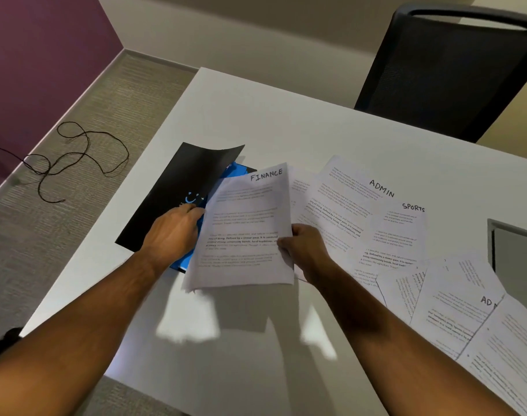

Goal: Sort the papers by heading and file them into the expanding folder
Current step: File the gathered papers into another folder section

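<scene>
the finance papers [244, 232] sit at the centre of the frame, lifted just off the white table [256, 121], a thin sheaf headed in handwriting at its top right corner; they look light and floppy, likely to sag or fan apart, so a pinch on a side edge with support at the opposite edge seems the safest hold, and the sheets could slide over each other if held loosely. the right hand [304, 250] grips the sheaf's right edge, fingers curled round it. the left hand [173, 232] is at the sheaf's left edge, fingers curled against the blue pockets of the expanding folder [178, 187], whose black cover curls up at centre left; whether it holds paper or pocket i cannot tell. right of centre lie the admin sheet [361, 193] and sports sheet [406, 226], with more loose sheets [454, 304] overlapping toward the lower right
</scene>
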`<state>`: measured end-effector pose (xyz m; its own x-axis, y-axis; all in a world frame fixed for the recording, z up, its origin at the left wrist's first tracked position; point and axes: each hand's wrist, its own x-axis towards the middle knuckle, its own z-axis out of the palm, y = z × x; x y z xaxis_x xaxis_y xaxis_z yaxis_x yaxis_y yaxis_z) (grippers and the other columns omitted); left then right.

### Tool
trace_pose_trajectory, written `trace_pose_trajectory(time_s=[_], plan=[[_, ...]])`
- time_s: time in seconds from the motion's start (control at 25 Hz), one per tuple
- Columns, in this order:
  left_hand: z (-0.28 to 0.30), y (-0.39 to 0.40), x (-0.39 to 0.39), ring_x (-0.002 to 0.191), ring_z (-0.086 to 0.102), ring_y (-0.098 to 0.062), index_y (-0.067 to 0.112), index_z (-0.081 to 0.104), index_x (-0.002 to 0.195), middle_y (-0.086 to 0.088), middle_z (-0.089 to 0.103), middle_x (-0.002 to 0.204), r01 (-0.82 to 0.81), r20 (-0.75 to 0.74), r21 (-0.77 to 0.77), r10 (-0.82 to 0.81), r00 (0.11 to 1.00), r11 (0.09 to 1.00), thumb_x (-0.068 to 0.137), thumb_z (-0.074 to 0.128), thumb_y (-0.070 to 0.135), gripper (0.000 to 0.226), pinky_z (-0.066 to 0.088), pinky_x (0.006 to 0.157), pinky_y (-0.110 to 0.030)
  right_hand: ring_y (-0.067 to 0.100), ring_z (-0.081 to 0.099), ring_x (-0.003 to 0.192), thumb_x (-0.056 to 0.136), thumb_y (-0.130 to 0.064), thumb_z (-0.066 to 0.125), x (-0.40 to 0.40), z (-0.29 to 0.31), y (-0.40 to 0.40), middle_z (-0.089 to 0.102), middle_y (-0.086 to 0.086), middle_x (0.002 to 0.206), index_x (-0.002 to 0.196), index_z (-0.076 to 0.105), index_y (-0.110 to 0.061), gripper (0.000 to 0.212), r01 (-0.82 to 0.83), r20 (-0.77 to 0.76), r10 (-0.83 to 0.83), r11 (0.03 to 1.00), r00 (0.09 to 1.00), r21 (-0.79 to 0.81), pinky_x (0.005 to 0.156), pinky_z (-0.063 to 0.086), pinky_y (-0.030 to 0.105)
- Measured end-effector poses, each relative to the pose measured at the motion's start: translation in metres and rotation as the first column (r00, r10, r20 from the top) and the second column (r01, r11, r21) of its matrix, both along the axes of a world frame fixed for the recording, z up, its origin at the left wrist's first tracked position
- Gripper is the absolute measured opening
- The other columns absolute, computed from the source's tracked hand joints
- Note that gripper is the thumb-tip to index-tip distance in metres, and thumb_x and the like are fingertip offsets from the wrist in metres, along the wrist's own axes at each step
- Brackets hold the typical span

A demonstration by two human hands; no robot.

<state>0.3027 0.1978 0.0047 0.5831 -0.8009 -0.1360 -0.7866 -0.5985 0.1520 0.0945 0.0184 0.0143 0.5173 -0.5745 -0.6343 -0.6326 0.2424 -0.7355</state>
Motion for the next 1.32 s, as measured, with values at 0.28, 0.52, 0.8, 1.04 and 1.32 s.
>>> trace_pose_trajectory(time_s=[0.28, 0.52, 0.8, 1.04, 1.32], plan=[[0.004, 0.001, -0.001, 0.087, 0.062, -0.016, 0.024, 0.067, 0.103, 0.005, 0.067, 0.097, -0.018, -0.102, -0.025, 0.016, 0.995, 1.0, 0.098, 0.054, 0.024, 0.014, 0.051, 0.068, -0.027, 0.014, 0.065, 0.078, 0.099, -0.011, 0.053, 0.049, 0.009, 0.028, 0.064, -0.01, 0.09, 0.098, 0.062, -0.018, 0.012, 0.05, 0.011, -0.049, 0.95, 0.999, -0.308, 0.059, 0.052, 0.022], [0.006, -0.006, -0.004, 0.078, 0.063, -0.014, 0.033, 0.055, 0.083, 0.016, 0.063, 0.089, -0.068, -0.142, 0.003, 0.067, 0.988, 0.998, 0.098, 0.054, 0.025, 0.017, 0.06, 0.072, -0.028, 0.01, 0.063, 0.078, 0.106, -0.023, 0.053, 0.069, 0.005, 0.06, 0.06, -0.013, 0.095, 0.108, 0.055, -0.019, 0.004, 0.058, 0.078, -0.043, 0.979, 0.996, -0.197, 0.057, 0.045, 0.016], [0.0, -0.004, 0.006, 0.077, 0.064, -0.016, 0.03, 0.051, 0.078, 0.002, 0.072, 0.095, -0.007, -0.122, -0.048, 0.001, 0.993, 0.999, 0.096, 0.055, 0.024, 0.019, 0.06, 0.066, -0.029, 0.015, 0.069, 0.076, 0.108, -0.014, 0.048, 0.067, 0.003, 0.054, 0.066, -0.013, 0.092, 0.095, 0.057, -0.026, 0.019, 0.025, 0.09, -0.035, 0.993, 0.995, 0.113, 0.052, 0.056, 0.023], [-0.001, -0.005, 0.006, 0.076, 0.066, -0.024, 0.011, 0.07, 0.092, -0.009, 0.075, 0.095, 0.066, -0.051, -0.141, -0.074, 0.996, 0.988, 0.092, 0.063, 0.02, 0.011, 0.06, 0.065, -0.033, 0.029, 0.072, 0.106, 0.106, -0.012, 0.051, 0.083, -0.007, 0.065, 0.067, -0.002, 0.121, 0.112, 0.054, -0.027, 0.017, -0.022, 0.059, 0.018, 0.997, 0.998, 0.076, 0.078, 0.066, 0.041], [-0.003, -0.003, 0.006, 0.073, 0.068, -0.027, 0.006, 0.072, 0.093, -0.012, 0.076, 0.092, 0.088, 0.031, -0.21, -0.083, 0.996, 0.974, 0.087, 0.072, 0.015, 0.01, 0.055, 0.059, -0.03, 0.02, 0.066, 0.089, 0.106, -0.017, 0.054, 0.092, -0.013, 0.059, 0.064, -0.011, 0.097, 0.104, 0.054, -0.028, 0.012, -0.005, 0.015, 0.003, 0.993, 1.0, 0.115, 0.061, 0.059, 0.032]])
